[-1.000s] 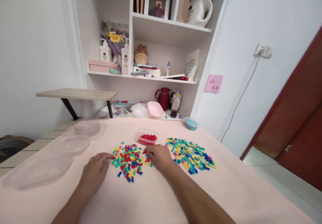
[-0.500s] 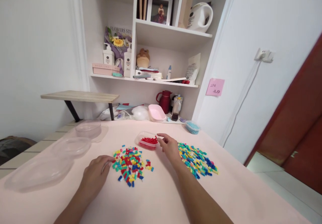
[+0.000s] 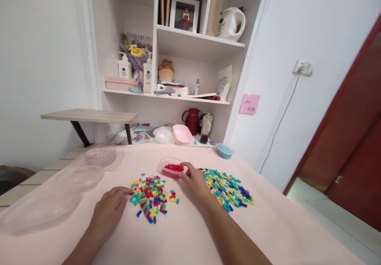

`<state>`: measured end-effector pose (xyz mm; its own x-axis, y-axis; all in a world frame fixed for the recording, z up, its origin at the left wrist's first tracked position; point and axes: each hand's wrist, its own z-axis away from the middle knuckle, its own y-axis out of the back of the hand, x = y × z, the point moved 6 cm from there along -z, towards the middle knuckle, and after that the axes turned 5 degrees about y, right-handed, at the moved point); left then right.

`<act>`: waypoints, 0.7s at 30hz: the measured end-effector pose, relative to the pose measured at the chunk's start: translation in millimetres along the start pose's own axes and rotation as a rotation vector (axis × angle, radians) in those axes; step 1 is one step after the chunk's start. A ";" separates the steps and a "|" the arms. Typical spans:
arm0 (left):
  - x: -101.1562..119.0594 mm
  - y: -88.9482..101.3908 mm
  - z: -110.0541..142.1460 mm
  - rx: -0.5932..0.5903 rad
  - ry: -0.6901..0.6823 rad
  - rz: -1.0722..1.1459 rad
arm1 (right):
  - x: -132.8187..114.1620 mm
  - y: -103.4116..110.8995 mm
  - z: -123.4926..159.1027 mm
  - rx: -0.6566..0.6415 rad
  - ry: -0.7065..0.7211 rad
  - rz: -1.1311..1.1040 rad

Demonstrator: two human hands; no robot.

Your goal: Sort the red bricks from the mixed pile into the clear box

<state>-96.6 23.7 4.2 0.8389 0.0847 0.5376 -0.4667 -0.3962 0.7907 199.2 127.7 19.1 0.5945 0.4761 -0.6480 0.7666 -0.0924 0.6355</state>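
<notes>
Right hand [image 3: 195,180] touching clear tub [image 3: 167,173] (red pieces [image 3: 174,167] inside), blue-filled tub [image 3: 224,153] beyond

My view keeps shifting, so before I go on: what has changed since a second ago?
The right hand has moved forward from the right edge of the smaller mixed pile to the right end of the clear tub; whether it let go of a piece there, I can't tell. The left hand stays at the pile's left edge; the tub and larger pile look unmoved.
</notes>
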 end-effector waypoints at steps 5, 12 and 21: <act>0.5 1.0 1.2 0.009 -0.008 0.000 | -2.3 -5.4 0.0 -0.049 -0.031 0.044; -0.5 0.1 -0.6 0.018 -0.015 0.000 | 3.0 6.3 -0.1 -0.011 -0.037 -0.019; 0.1 -0.3 0.1 0.002 -0.014 -0.011 | -35.0 -2.3 16.7 -0.287 0.208 -0.095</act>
<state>-96.3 23.7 3.9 0.8478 0.0764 0.5248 -0.4570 -0.3971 0.7959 180.6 96.7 33.3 0.4389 0.6414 -0.6292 0.6990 0.1963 0.6877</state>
